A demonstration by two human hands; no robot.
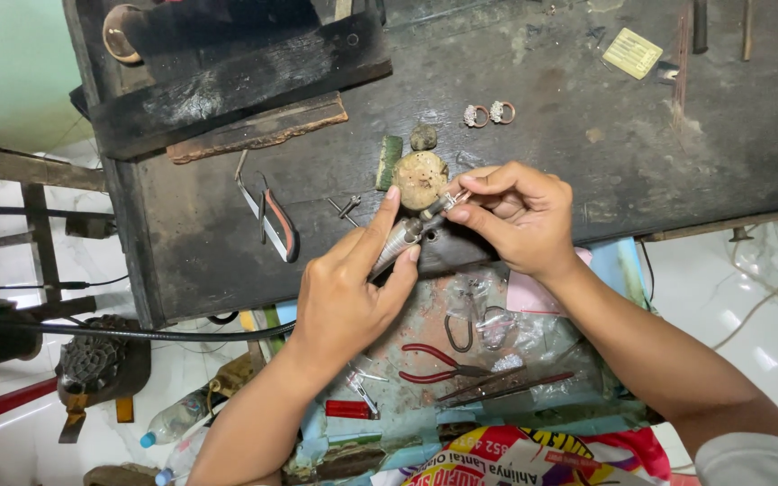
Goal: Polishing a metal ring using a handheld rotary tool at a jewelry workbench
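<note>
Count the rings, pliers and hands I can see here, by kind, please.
Rings lying on the bench: 2
Ring held in the right hand: 1
Pliers: 2, red-handled pliers, bench pliers
Hands: 2, left hand, right hand
Total: 7

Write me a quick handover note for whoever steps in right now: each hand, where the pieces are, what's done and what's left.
Left hand: gripping a metal hand tool, its tip pointed at the small piece.
Right hand: pinching a small silver piece at the fingertips, against the tool tip, over the dark wooden bench.
Nearby: two rings lie on the bench beyond the hands; a round pale block sits just behind the tool tip; red-handled pliers lie in the tray below.
Done: piece and tool are brought together.
Left: how far the work on the piece has got cannot be told; the rings lie untouched.
</note>
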